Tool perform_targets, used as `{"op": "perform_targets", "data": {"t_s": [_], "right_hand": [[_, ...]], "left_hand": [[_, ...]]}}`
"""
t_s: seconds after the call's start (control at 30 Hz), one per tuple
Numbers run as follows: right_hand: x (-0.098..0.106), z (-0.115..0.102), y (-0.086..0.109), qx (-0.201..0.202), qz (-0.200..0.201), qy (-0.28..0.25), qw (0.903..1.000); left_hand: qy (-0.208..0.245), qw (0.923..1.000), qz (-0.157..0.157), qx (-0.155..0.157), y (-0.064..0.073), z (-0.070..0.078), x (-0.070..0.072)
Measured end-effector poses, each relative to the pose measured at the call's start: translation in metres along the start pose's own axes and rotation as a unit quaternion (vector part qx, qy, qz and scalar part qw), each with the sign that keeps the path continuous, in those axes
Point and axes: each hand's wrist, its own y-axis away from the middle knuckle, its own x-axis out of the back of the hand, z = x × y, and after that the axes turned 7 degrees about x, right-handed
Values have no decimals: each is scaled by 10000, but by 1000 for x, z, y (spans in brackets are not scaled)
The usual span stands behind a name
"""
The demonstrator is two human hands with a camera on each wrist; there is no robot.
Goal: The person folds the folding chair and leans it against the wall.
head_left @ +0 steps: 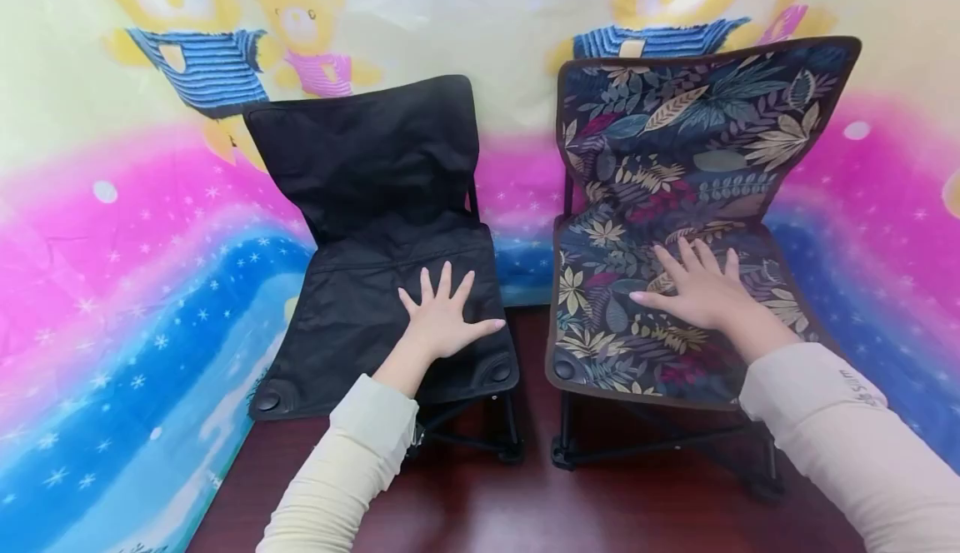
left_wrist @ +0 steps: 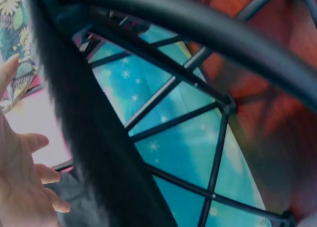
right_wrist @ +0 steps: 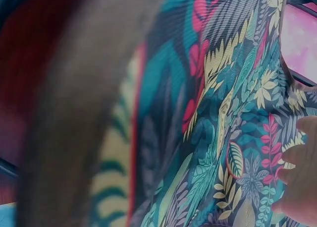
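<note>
Two low folding chairs stand side by side in the head view, a plain black chair (head_left: pixel 375 170) on the left and a leaf-patterned chair (head_left: pixel 675 145) on the right. Over the black seat my left hand (head_left: pixel 442 320) is held with its fingers spread; whether it touches the fabric I cannot tell. My right hand (head_left: pixel 701 291) is spread likewise over the patterned seat, contact also unclear. Neither holds anything. In the left wrist view, the left hand (left_wrist: pixel 25 182) appears beside the black seat edge (left_wrist: pixel 89 118). The right wrist view shows part of the right hand (right_wrist: pixel 299 172) near patterned fabric (right_wrist: pixel 213 138).
Behind the chairs hangs a cloth backdrop (head_left: pixel 517 178) printed with bears and snowflakes, continuing down the left side. Dark thin chair legs (head_left: pixel 513 428) stand on a glossy reddish-brown surface (head_left: pixel 525 503). Crossed black tubes (left_wrist: pixel 173 83) run beneath the black seat.
</note>
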Motion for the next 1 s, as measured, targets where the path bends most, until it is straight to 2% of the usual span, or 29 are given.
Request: {"op": "perform_targets", "data": {"t_s": [0.17,0.53,0.7,1.0], "right_hand": [[2,5,8,-11,-21,-61,10000],[0,15,30,-61,-30,-184,9998],[-1,19,41,-23,37,-147,9999],[-3,24,61,-60,56,-95,9999]], "left_hand": [[-24,9999,-25,-118,3,10,-4],[-138,9980,56,-618,9,29,-6],[-149,9965,-44,-821,15,39,-6],[-88,9935,-117,-1125,21,55,-20]]}}
